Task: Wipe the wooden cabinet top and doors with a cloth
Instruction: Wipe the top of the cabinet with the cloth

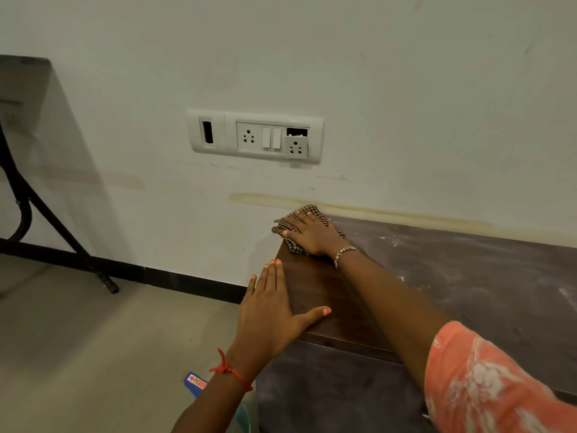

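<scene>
A dark wooden cabinet top point(452, 276) runs along the wall at the right, dusty over most of its surface and darker near its left end. A brown checked cloth point(282, 230) lies at the top's far left corner against the wall. My right hand point(312, 234) presses flat on the cloth with straight fingers. My left hand point(271, 310) rests flat on the cabinet's left edge, fingers straight and thumb spread onto the top. The cabinet door front point(327, 392) shows below, dusty.
A white switch and socket panel point(254, 135) sits on the wall above the cabinet. A black metal stand leg point(62, 232) slants down to the floor at the left. A small blue and red packet point(195, 382) lies on the floor by my left wrist.
</scene>
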